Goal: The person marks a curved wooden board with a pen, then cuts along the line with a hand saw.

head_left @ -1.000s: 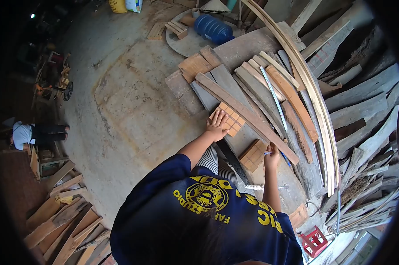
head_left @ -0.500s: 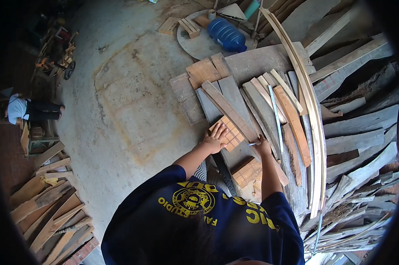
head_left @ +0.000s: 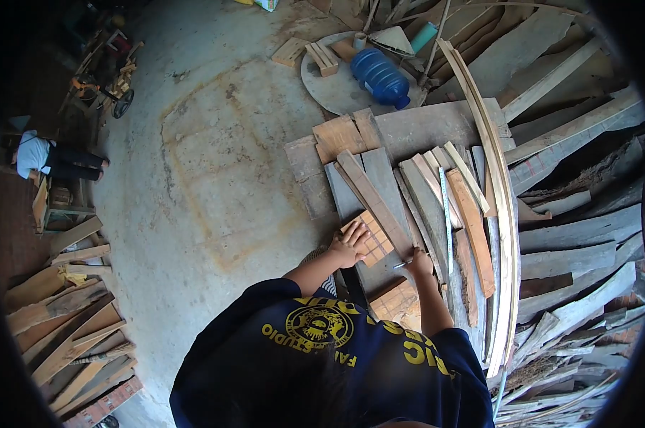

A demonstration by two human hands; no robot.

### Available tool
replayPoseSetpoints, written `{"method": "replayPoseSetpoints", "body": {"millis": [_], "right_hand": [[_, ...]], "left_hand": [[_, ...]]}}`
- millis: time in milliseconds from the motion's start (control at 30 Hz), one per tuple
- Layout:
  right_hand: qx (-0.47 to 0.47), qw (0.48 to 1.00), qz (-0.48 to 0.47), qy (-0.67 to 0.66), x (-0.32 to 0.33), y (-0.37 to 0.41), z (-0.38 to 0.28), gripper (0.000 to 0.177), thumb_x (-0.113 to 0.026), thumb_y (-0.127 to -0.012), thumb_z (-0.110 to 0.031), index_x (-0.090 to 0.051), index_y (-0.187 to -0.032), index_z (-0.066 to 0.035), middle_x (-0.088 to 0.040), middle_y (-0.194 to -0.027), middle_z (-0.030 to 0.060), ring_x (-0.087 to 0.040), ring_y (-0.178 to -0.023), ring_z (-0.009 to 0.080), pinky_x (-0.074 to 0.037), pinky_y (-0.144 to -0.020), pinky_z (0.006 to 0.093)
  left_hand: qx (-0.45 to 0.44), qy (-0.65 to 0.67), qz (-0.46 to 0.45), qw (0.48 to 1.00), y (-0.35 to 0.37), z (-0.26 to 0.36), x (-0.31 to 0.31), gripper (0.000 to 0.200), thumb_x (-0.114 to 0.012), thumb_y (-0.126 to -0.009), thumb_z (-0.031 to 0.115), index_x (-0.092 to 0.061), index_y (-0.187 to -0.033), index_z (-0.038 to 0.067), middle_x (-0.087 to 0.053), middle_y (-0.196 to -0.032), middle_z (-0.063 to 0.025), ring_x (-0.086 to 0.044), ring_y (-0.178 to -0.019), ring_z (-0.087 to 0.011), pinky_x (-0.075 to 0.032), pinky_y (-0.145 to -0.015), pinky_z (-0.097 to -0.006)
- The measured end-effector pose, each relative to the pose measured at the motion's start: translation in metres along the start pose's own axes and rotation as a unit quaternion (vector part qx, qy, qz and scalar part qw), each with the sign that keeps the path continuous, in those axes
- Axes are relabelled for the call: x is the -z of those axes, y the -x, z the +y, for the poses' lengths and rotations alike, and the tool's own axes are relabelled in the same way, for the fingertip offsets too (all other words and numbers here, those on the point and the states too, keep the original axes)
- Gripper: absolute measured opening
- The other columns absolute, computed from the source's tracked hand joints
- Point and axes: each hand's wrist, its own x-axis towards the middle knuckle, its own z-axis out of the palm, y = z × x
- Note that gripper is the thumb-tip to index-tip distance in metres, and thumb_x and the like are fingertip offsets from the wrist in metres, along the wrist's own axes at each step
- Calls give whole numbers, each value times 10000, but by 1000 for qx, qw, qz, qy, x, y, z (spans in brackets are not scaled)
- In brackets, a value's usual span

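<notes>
My left hand (head_left: 349, 245) lies with its fingers spread on a light wooden block (head_left: 375, 248) marked with dark crossing lines. The block rests on a grey board beside a long narrow brown plank (head_left: 371, 196). In my right hand (head_left: 420, 264) is a thin pen-like marker (head_left: 401, 265), pinched near the lower end of that plank; its tip points left, below the block. Another light wooden block (head_left: 397, 302), also with lines on it, sits between my forearms, partly hidden by my shirt and right arm.
A whitish measuring tape or rule (head_left: 447, 214) lies among several wood strips to the right. Long pale strips (head_left: 499, 178) border the bench. A blue water bottle (head_left: 381, 77) lies on a round tabletop. Rough boards (head_left: 572, 235) are stacked right; another person (head_left: 51, 157) is far left.
The view has shifted, so most things appear lower. My right hand and the marker have drawn slightly back toward me from the block's corner. My left hand stays on the block.
</notes>
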Motion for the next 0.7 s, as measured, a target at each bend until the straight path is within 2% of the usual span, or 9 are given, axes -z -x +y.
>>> {"method": "replayPoseSetpoints", "body": {"millis": [67, 133, 200, 267, 333, 400, 467, 667, 700], "right_hand": [[17, 999, 31, -10, -11, 12, 13, 556, -826, -547, -277, -556, -976, -48, -641, -932, 208, -627, -870, 370, -521, -725, 437], [94, 986, 81, -109, -9, 15, 20, 543, -822, -541, -262, -547, -952, -35, -634, -887, 226, -620, -818, 395, -519, -701, 446], [100, 985, 98, -101, -9, 15, 26, 503, -795, -561, -247, -538, -929, -19, -630, -859, 222, -612, -795, 400, -511, -697, 448], [136, 967, 114, -183, -13, 19, 31, 470, -761, -586, -230, -537, -931, -5, -628, -843, 220, -608, -789, 404, -503, -689, 451], [139, 967, 130, -167, -2, 29, 18, 444, -730, -606, -220, -539, -942, 0, -625, -839, 223, -610, -807, 396, -495, -695, 446], [94, 979, 110, -145, 2, 47, 10, 472, -730, -610, -227, -543, -971, 11, -623, -858, 239, -614, -841, 388, -496, -721, 432], [95, 982, 100, -130, -11, 54, 11, 511, -731, -614, -243, -543, -1009, 22, -625, -889, 244, -618, -876, 376, -498, -754, 415], [92, 957, 116, -250, -15, 83, -13, 507, -723, -620, -216, -545, -1030, 24, -624, -916, 239, -620, -866, 382, -500, -754, 426], [94, 957, 116, -248, -16, 85, -15, 507, -723, -620, -216, -545, -1030, 24, -624, -916, 239, -620, -866, 382, -500, -754, 426]], "left_hand": [[6, -13, 2, 1000, 8, 7, -8, 731, -377, -921, 507, 7, -1469, 212, 177, -1519, -33, 212, -1381, -251, -206, -1055, -566], [7, -11, 1, 1000, 9, 7, -9, 731, -381, -921, 503, 6, -1469, 214, 175, -1520, -31, 209, -1382, -248, -210, -1053, -566], [6, -8, 6, 1000, 7, 7, -6, 730, -385, -920, 499, 6, -1469, 216, 172, -1520, -30, 206, -1384, -244, -214, -1051, -565], [14, 1, -8, 1000, 10, 8, -3, 731, -389, -922, 492, 9, -1469, 216, 173, -1520, -25, 207, -1384, -240, -219, -1049, -567], [9, -7, 16, 1000, 1, 2, -3, 733, -389, -921, 495, 10, -1469, 216, 177, -1519, -24, 209, -1383, -236, -222, -1046, -572], [13, 1, 3, 1000, 0, 2, -2, 738, -388, -918, 505, 11, -1468, 218, 182, -1518, -22, 214, -1381, -235, -210, -1051, -576], [10, -2, 5, 1000, 0, 1, -3, 743, -389, -915, 512, 13, -1468, 220, 187, -1516, -18, 217, -1379, -238, -197, -1055, -583], [0, 7, 8, 1000, 2, -2, -5, 726, -384, -914, 516, -42, -1470, 197, 147, -1524, -45, 205, -1382, -258, -179, -1063, -577], [-24, -4, 43, 999, 2, -6, -9, 706, -381, -915, 515, -89, -1464, 181, 108, -1527, -63, 183, -1386, -272, -163, -1068, -576]]}}
